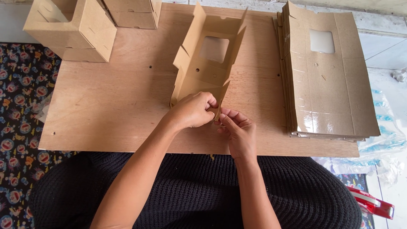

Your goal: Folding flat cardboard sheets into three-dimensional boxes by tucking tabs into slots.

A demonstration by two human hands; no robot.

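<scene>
A half-folded cardboard box [206,63] with a window is lying on the wooden board [110,110], a little toward twelve o'clock from the hands, its open end facing the person so the near flaps are easy to reach. The left hand [191,111] is curling closed around the near flap [217,111], pressing it inward. The right hand [239,131], at four o'clock from it, is pinching the same flap with thumb and fingertips. Flat box blanks [330,76] are waiting at three o'clock; finished boxes [74,29] are standing at ten o'clock.
</scene>
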